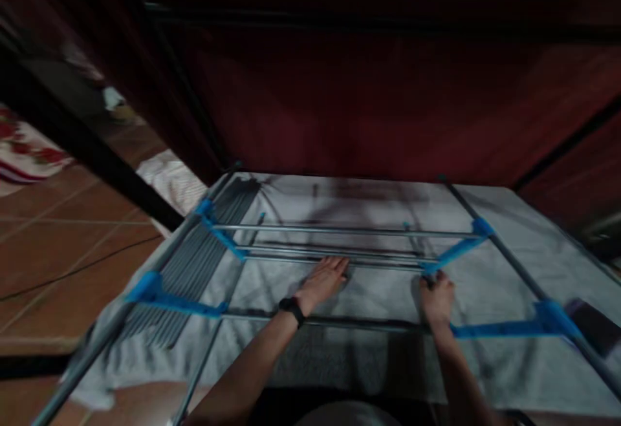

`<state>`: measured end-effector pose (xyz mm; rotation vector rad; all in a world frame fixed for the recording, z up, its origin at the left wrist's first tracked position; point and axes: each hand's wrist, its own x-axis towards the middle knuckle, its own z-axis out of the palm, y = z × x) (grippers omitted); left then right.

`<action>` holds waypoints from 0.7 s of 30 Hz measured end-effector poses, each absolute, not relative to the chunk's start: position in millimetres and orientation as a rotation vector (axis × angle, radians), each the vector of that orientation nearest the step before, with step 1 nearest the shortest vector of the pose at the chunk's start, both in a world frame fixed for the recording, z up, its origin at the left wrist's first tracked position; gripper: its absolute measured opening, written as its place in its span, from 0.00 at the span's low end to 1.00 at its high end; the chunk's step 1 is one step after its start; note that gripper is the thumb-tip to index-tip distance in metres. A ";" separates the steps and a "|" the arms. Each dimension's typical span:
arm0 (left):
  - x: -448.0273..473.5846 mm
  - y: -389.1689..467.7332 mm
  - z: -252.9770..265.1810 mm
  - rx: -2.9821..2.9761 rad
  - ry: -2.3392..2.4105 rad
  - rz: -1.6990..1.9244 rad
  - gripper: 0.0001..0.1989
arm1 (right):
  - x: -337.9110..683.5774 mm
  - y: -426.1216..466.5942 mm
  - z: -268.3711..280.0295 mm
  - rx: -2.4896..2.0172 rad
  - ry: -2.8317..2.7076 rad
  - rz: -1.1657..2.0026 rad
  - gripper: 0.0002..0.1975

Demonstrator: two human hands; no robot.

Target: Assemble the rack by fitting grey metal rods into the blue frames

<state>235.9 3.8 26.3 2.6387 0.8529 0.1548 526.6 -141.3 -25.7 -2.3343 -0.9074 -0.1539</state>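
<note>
A frame of grey metal tubes with blue plastic brackets [463,253] lies over a pale cloth [514,271]. My left hand [324,280], with a dark band on its wrist, rests palm down beside the middle cross tubes [383,230]. Its fingers are stretched out, the tips at the lowest cross tube. My right hand [436,293] is closed at the right inner upright, just below a blue bracket; its fingers wrap the tube and hide part of it. Another blue bracket [504,330] sits to the right of that wrist.
A bundle of loose grey tubes [213,238] lies at the left of the cloth. A dark flat object [592,326] is at the right edge. Dark red fabric [359,103] hangs behind, with black bars across it. Tiled floor [63,245] and a thin cable show at left.
</note>
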 end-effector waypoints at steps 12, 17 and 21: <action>75.5 6.6 18.2 1.772 2.198 0.955 0.14 | 417.7 -94.2 -24.3 -1.825 -1.884 -0.164 0.18; 71.4 49.8 17.0 1.503 2.435 0.644 0.21 | 352.8 -39.2 -3.6 -1.891 -2.157 -0.048 0.17; 74.8 64.0 13.2 1.468 2.452 0.565 0.15 | 301.6 -10.6 9.6 -1.804 -2.360 0.145 0.20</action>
